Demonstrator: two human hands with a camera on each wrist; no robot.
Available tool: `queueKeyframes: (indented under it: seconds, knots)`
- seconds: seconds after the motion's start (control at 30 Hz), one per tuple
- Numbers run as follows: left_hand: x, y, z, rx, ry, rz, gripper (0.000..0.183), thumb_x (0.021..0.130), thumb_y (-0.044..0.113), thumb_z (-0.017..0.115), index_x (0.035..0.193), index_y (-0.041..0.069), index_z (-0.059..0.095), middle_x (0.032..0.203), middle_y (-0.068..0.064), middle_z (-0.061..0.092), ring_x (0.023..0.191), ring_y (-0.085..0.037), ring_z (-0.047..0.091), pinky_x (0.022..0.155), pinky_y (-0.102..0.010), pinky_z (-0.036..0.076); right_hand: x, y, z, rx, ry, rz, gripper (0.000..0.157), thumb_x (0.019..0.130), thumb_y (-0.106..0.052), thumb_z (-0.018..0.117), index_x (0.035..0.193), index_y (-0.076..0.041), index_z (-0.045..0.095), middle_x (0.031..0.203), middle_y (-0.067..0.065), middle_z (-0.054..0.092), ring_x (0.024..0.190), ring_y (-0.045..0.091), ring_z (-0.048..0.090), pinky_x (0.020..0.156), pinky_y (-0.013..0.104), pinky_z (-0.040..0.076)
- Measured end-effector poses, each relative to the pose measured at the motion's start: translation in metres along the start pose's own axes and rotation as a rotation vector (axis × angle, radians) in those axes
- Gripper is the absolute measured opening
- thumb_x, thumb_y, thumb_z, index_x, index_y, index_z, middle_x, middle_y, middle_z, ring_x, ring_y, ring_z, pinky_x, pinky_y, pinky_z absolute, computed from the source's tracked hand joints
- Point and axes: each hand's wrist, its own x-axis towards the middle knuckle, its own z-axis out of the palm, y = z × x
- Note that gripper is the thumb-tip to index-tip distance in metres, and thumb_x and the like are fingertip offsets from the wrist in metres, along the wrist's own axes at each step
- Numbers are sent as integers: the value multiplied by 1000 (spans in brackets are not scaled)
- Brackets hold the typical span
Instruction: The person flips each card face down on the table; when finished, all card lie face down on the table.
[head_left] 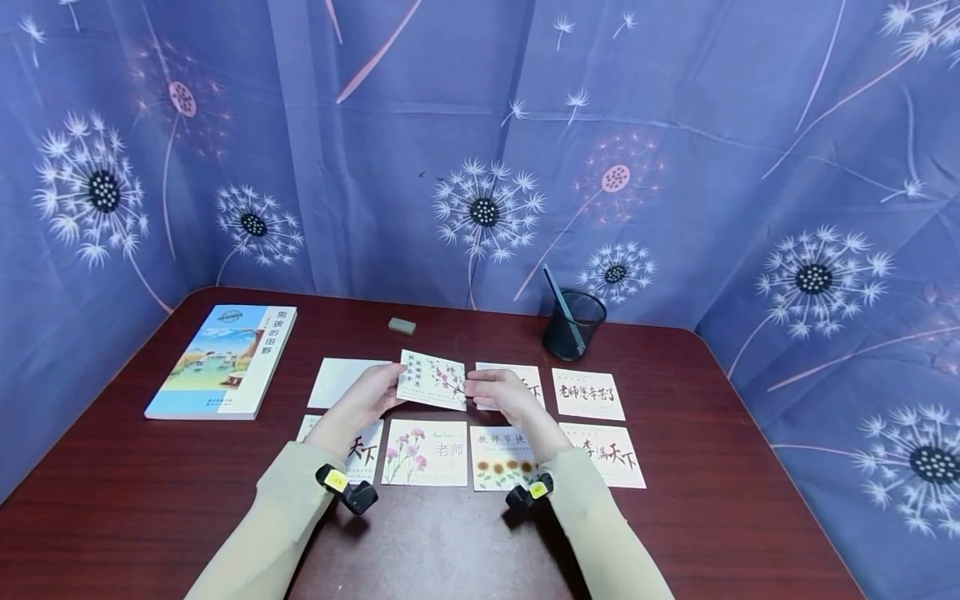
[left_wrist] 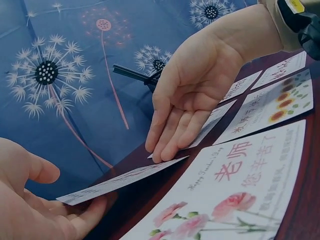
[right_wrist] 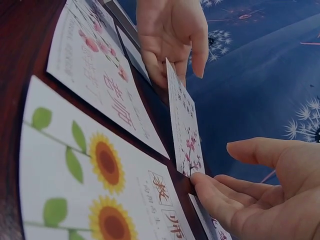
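A white card with pink blossom branches and dark lettering [head_left: 432, 380] is tilted above the table, between both hands. My left hand [head_left: 369, 394] is at its left edge, with fingers under the card and the thumb raised apart from it in the left wrist view. At the opposite edge, the fingertips of my right hand [right_wrist: 260, 185] touch the card, and that thumb also stands away. Below lie a card with pink flowers [head_left: 424, 452] and a sunflower card [head_left: 495, 458]. The left forearm partly covers another lettered card [head_left: 365, 454].
A pale card [head_left: 341, 379] lies at the back left, and lettered cards [head_left: 588, 394] at the right. The book [head_left: 225, 362] is far left. An eraser-like block [head_left: 402, 325] and a black mesh pen cup [head_left: 573, 325] are near the blue curtain [head_left: 360, 183].
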Motion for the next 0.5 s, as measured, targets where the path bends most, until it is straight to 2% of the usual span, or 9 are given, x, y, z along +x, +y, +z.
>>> queueKeyframes:
  seconds: [0.13, 0.23, 0.33, 0.4, 0.5]
  knots:
    - [0, 1, 1, -32, 3, -7, 49, 105, 14, 32, 141, -19, 31, 127, -25, 56, 95, -8, 64, 87, -23, 55, -1, -6, 3, -50, -6, -38, 43, 94, -6, 58, 133, 11, 51, 128, 28, 60, 122, 35, 59, 107, 41, 46]
    - [-2, 6, 1, -18, 11, -6, 50, 105, 15, 31, 143, -17, 29, 139, -33, 45, 101, -11, 63, 97, -26, 52, -1, -20, 10, -93, -46, -78, 44, 93, -8, 60, 132, 11, 53, 127, 27, 61, 116, 30, 63, 105, 39, 48]
    - [-3, 13, 1, 3, 11, 1, 51, 105, 17, 31, 146, -15, 28, 147, -34, 37, 107, -13, 61, 106, -31, 46, 1, -37, 21, -105, -99, -93, 44, 93, -8, 60, 132, 12, 53, 127, 28, 61, 108, 23, 65, 104, 38, 49]
    - [-4, 17, 1, 18, 6, 8, 51, 105, 17, 31, 146, -14, 28, 147, -33, 37, 106, -11, 61, 107, -31, 46, 3, -45, 29, -123, -109, -97, 44, 92, -9, 60, 131, 11, 54, 126, 27, 61, 104, 18, 64, 103, 37, 50]
    - [-5, 21, 3, 36, -6, 19, 51, 105, 18, 32, 145, -14, 30, 144, -29, 43, 104, -9, 61, 103, -28, 48, 7, -53, 38, -142, -108, -97, 45, 92, -9, 60, 132, 11, 53, 127, 26, 61, 108, 23, 64, 103, 38, 50]
